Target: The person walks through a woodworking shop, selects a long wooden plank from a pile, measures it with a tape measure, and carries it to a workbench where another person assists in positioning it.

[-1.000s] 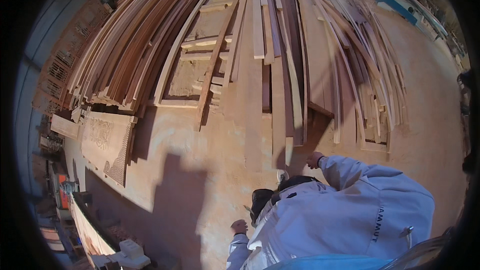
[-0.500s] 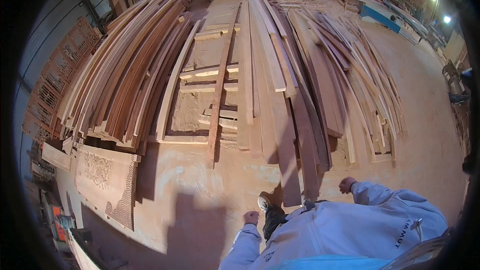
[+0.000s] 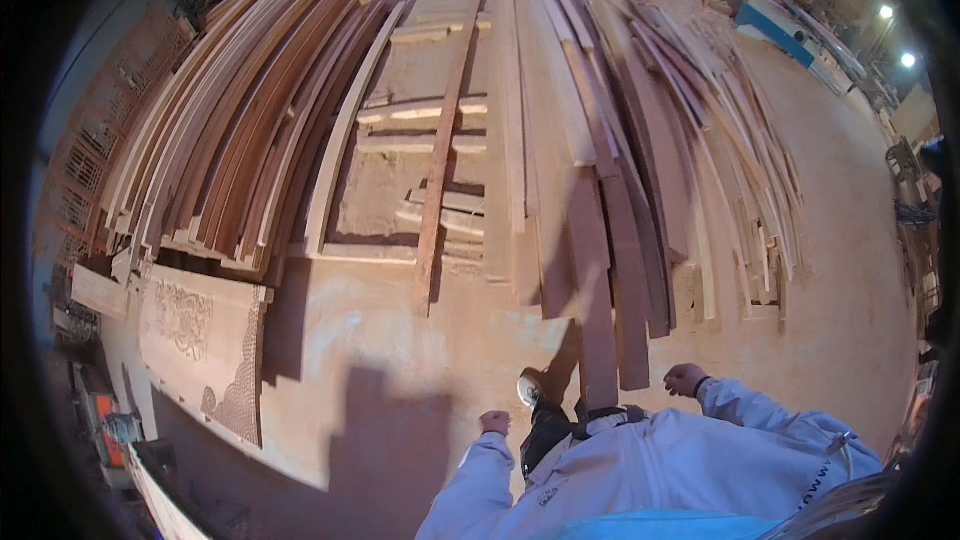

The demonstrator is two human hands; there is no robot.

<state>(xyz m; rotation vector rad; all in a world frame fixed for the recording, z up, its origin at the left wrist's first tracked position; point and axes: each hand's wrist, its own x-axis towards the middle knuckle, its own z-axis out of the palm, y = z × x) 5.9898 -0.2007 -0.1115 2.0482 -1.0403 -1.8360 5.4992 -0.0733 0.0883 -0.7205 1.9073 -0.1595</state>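
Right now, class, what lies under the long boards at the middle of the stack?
Under the long boards lies a flat wooden frame with cross slats, on the dusty floor. Its right part is covered by the boards, so what is beneath them there cannot be seen.

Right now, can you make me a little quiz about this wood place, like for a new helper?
1. True or false: the right hand grips a plank.
2. Which lies closest to the right hand? A) dark reddish plank B) carved panel C) blue machine
3. Fill in: the left hand is curled and holds ____.

Key: 1 false; 2 A; 3 nothing
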